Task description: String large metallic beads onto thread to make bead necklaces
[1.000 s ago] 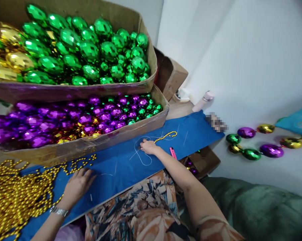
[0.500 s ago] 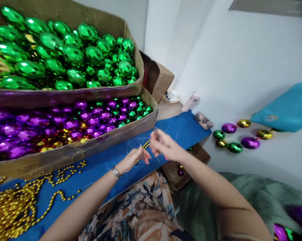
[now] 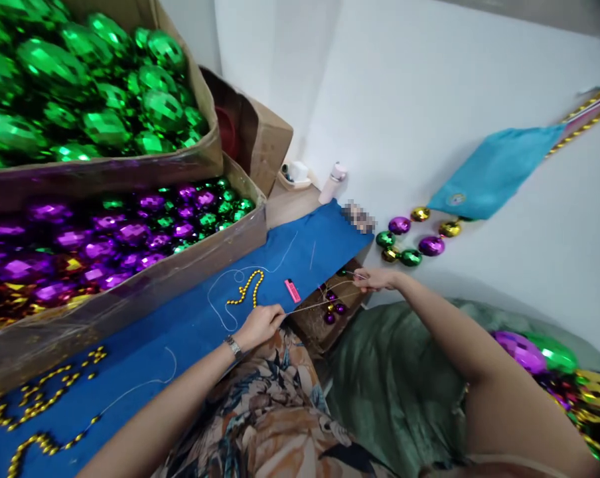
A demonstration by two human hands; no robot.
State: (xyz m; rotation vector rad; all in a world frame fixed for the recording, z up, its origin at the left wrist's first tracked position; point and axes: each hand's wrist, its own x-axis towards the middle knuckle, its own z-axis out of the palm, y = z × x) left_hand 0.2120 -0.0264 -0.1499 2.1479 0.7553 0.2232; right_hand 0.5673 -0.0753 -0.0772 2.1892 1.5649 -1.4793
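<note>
A thin white string (image 3: pixel 312 306) stretches between my two hands, above the edge of the blue cloth (image 3: pixel 240 265). My left hand (image 3: pixel 263 325), with a metal watch on its wrist, is closed on the string. Out to the right, my right hand (image 3: pixel 374 279) pinches the string's other part, and a thin needle-like tip shows at its fingers, too small to name surely. A short strand of gold beads (image 3: pixel 255 282) lies on the cloth just beyond my left hand, with loose string curling around it. Between the hands lies a small pink item (image 3: pixel 293 291), perhaps a lighter.
Cardboard boxes of faceted green beads (image 3: pixel 101 126) and purple beads (image 3: pixel 133 232) stand at the left. More gold strands (image 3: pixel 41 398) lie lower left. A pale bottle (image 3: pixel 332 182) stands at the back. Below the table edge sits an open box (image 3: pixel 310 332); a teal pouch (image 3: pixel 496 172) hangs on the wall.
My hands have moved apart, the right one outward to the right, drawing the string between them. The gold strand now lies in plain sight on the cloth. The view has shifted right.
</note>
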